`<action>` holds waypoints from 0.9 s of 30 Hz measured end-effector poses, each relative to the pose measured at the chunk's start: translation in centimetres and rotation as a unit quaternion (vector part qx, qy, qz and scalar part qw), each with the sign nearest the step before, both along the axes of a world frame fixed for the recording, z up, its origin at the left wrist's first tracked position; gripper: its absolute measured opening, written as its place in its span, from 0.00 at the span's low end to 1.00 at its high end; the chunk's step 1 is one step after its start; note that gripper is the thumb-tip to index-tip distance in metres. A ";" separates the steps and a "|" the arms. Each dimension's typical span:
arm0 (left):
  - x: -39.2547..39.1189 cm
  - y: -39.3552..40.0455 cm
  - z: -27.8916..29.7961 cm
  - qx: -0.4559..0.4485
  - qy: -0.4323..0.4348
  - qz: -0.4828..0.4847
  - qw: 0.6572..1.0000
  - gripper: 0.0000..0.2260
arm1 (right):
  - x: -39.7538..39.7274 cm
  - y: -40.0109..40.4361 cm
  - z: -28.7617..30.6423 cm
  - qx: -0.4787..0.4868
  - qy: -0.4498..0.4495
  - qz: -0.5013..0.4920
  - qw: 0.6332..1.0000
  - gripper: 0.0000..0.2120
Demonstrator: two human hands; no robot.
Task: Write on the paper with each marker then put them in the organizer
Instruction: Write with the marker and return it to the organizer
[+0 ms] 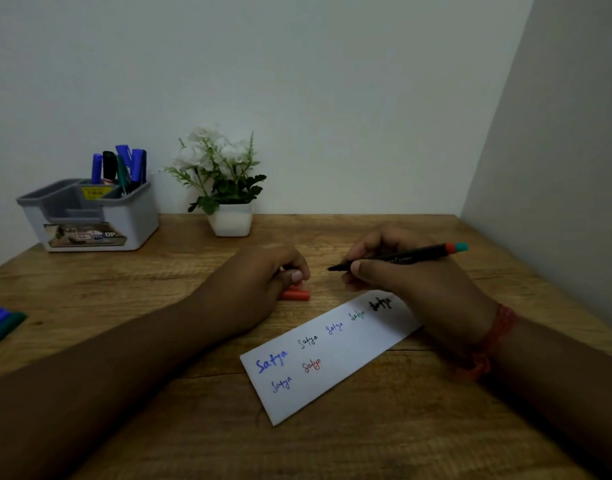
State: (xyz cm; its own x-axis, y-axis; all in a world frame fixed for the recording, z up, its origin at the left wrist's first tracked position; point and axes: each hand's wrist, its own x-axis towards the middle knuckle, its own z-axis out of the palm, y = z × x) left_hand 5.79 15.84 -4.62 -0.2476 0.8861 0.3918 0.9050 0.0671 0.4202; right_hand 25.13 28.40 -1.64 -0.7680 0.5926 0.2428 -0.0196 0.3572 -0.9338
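Observation:
A white paper strip [335,362] lies slanted on the wooden desk, with several coloured words written on it. My right hand [401,271] holds an uncapped black-bodied pen [412,257] with a red and teal end, its tip pointing left above the desk just beyond the paper's far end. My left hand [263,282] rests on the desk, fingers closed on a red cap [295,293] that touches the surface. The grey and white organizer [89,216] stands at the back left with several blue, black and green markers [122,166] upright in it.
A white pot of white flowers [224,188] stands at the back centre. More markers [1,323], blue, green and red, lie at the left edge of the desk. A wall closes the right side.

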 end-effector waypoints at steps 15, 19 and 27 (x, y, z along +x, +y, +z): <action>-0.5 -0.5 0.5 -0.026 -0.009 -0.048 0.998 0.06 | 0.2 -0.3 0.2 0.012 -0.015 0.016 1.000 0.04; 0.2 -0.6 0.9 0.042 -0.037 -0.045 0.997 0.06 | 0.3 -0.5 0.3 0.005 0.022 0.028 0.999 0.04; 0.9 -0.6 1.0 0.047 -0.034 -0.049 0.997 0.06 | 0.3 -0.7 0.3 0.008 0.042 0.039 0.998 0.04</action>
State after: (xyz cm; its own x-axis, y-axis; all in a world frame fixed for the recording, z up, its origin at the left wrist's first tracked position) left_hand 6.72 15.26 -3.63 -0.1901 0.8675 0.4596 0.8747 -0.0629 0.4806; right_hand 25.40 27.71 -1.36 -0.7888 0.5268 0.3166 -0.1259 0.3656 -0.9222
